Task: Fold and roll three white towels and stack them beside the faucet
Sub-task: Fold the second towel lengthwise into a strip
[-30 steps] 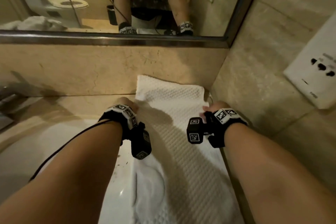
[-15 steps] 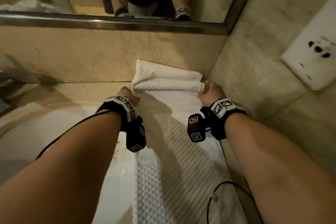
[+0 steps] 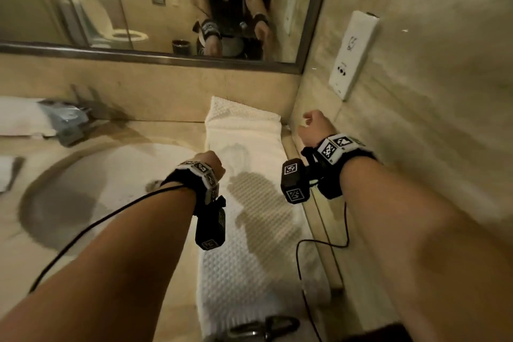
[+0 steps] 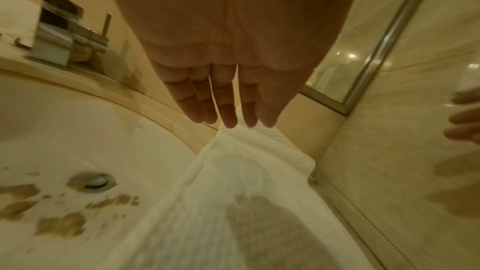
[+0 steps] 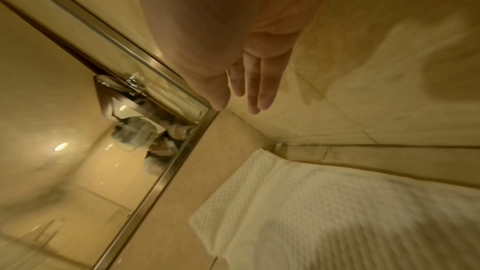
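White towel (image 3: 249,219) flat beside the sink basin (image 3: 83,189); left hand (image 3: 212,165) and right hand (image 3: 313,128) above it, fingers straight, empty.

White waffle-weave towel (image 3: 249,230) lies lengthwise on the beige stone counter (image 3: 166,130), right of the round white sink basin (image 3: 91,189), far end folded over near the back wall. Square metal faucet (image 3: 69,125) behind the basin, left. Framed mirror (image 3: 138,3) above the backsplash. White wall socket plate (image 3: 352,55) on the right wall. Left hand (image 3: 213,165) over the towel's left edge, right hand (image 3: 313,126) above its right edge.
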### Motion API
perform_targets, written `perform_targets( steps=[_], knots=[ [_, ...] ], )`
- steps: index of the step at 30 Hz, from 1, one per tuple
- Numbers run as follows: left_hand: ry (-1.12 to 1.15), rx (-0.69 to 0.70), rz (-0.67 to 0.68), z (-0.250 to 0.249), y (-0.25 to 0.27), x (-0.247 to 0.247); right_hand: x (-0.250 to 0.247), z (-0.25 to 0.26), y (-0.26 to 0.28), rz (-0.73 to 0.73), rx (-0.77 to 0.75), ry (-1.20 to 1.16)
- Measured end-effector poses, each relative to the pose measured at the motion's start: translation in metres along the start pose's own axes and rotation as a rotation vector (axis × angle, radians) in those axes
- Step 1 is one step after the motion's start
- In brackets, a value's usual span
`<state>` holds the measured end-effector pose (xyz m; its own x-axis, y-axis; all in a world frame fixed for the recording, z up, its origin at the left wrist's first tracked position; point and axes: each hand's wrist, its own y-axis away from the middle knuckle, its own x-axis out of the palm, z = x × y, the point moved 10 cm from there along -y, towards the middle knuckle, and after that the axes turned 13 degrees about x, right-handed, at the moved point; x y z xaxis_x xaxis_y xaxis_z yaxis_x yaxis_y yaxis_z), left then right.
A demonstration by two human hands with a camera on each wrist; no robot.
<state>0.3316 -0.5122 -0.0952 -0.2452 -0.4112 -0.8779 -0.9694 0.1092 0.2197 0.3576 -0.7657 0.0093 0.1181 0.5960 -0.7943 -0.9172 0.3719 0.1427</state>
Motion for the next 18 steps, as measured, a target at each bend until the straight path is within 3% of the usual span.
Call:
perform_targets(
  steps=[4,9,13,18],
  knots=[
    [-0.043,-0.11,0.049,-0.001,0.077,0.061,0.016,-0.035,0.077,0.079,-0.068,-0.012],
    [-0.009,-0.229,0.08,0.013,0.153,0.126,0.087,-0.13,0.147,0.25,-0.018,0.096],
    [-0.041,-0.271,0.063,0.023,0.182,0.139,0.12,-0.19,0.182,0.31,-0.012,0.305],
    [0.15,-0.34,0.071,0.041,0.189,0.15,0.124,-0.208,0.196,0.256,-0.13,0.476]
  ],
)
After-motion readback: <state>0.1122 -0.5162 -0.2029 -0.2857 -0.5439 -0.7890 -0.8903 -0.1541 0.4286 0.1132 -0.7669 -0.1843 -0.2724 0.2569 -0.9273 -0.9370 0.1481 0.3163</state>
